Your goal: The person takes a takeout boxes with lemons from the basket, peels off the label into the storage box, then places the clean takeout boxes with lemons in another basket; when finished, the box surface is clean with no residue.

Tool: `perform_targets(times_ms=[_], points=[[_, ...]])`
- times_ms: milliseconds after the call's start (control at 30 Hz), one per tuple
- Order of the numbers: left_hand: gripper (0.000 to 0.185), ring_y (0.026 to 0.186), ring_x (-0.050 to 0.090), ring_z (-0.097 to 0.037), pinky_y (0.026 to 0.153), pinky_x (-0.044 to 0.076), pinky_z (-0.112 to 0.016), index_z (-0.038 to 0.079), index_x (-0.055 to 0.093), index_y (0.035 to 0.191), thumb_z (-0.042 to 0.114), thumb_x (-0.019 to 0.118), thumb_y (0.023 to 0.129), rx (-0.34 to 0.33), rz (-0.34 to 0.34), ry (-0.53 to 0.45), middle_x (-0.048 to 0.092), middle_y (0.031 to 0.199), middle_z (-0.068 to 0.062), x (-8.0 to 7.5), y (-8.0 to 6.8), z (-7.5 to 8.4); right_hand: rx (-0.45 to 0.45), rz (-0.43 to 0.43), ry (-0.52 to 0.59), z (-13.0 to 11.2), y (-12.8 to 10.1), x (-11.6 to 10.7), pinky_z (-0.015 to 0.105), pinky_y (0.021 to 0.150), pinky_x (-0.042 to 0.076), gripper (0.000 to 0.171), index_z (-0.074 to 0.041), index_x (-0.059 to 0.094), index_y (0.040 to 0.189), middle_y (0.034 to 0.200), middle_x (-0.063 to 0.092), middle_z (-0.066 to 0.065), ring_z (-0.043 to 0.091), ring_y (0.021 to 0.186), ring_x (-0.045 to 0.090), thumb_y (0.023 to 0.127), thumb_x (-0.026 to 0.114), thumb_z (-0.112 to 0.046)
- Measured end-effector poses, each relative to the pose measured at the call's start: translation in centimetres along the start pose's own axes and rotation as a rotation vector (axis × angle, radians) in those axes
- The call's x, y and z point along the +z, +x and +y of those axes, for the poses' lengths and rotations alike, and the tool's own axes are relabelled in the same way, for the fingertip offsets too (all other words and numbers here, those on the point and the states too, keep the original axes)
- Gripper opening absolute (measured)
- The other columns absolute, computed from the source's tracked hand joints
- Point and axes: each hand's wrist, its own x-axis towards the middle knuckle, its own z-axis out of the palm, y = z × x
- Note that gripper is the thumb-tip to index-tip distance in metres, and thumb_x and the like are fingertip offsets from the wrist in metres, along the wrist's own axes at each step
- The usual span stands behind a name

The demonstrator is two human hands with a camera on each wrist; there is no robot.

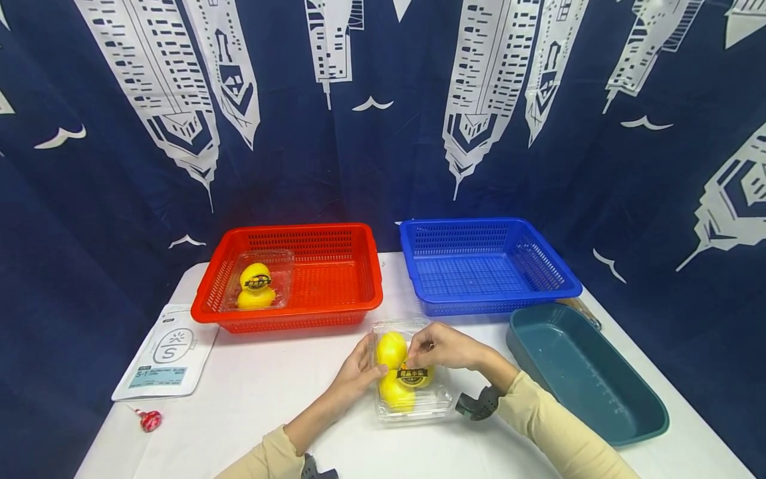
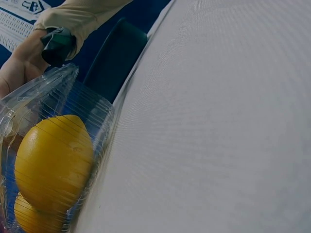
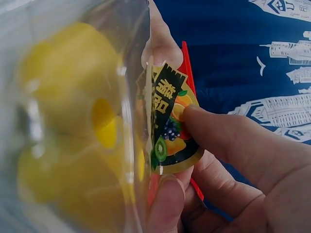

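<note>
Clamshell (image 1: 413,392) – lemons (image 1: 391,349) inside; red basket (image 1: 335,313) – another.

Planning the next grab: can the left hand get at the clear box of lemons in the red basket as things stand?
Probably yes. The left hand rests against the near clamshell; the red basket is open-topped, and nothing stands between it and the boxed lemons inside.
</note>
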Motion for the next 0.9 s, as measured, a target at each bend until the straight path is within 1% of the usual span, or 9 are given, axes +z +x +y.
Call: perform_targets(times_ms=[233,500,900], points=[[0.086,0.151,0.009,-0.038,0.122,0.013,-0.047,-0.003,0.003,0.154,0.011,0.058,0.090,0.000,0.002,0.002,0.004,0.163,-0.021,0.00,-0.06,0.17,-0.001,-0.007,0.023,0.12,-0.03,-0.09,0.015,0.062,0.048,0.013,0.003,0.070,0.086,0.080,0.071,0.012,0.003,0.066,0.054,0.084,0.071,-0.010],[0.086,0.150,0.008,-0.038,0.122,0.013,-0.047,-0.004,0.004,0.154,0.011,0.059,0.090,0.006,0.002,0.003,0.003,0.163,-0.020,-0.04,0.02,-0.12,-0.015,-0.018,0.043,0.31,-0.10,-0.16,0.014,0.061,0.046,0.014,0.004,0.069,0.086,0.080,0.070,0.017,0.001,0.065,0.053,0.084,0.071,-0.009],[0.085,0.150,0.010,-0.038,0.122,0.015,-0.048,-0.004,0.004,0.154,0.010,0.059,0.090,0.007,0.002,0.016,0.006,0.163,-0.022,0.00,0.00,-0.02,-0.014,-0.011,0.042,0.40,-0.15,-0.20,0.015,0.061,0.044,0.014,0.003,0.070,0.085,0.079,0.070,0.013,0.002,0.065,0.052,0.084,0.071,-0.011]])
